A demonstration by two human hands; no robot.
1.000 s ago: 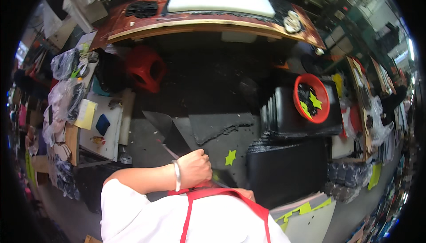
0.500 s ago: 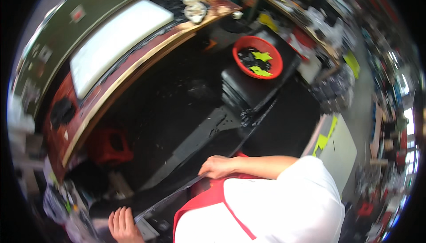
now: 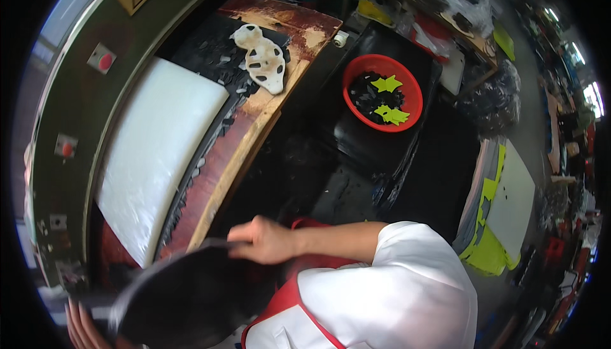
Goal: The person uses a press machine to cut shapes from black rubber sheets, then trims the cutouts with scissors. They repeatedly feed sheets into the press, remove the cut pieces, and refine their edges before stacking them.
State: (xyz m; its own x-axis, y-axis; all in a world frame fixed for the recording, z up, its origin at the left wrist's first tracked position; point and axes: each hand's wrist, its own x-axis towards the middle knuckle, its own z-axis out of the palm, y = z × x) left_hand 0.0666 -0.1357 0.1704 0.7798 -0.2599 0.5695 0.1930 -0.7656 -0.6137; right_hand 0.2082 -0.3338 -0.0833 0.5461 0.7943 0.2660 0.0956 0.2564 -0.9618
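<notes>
Closest in, the black sheet (image 3: 197, 298) bowed before the red apron (image 3: 287, 304), blurred; the right hand (image 3: 264, 241) held its upper edge tightly; the left hand (image 3: 81, 327) was by its left end, fingers extended, though I could not tell whether they gripped it; beyond, a white slab (image 3: 165, 139) lay on the reddish worktable (image 3: 219, 180); farther off, a red bowl (image 3: 412, 88) of black scraps (image 3: 363, 91) and yellow-green stars (image 3: 387, 84) sat on a black pile (image 3: 382, 40).

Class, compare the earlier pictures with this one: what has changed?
The view has turned rightward. The black sheet has moved forward toward the table and now bows; the right hand still grips its edge, the left hand is by its other end, grip unclear. The red bowl stays on the black stack.
</notes>
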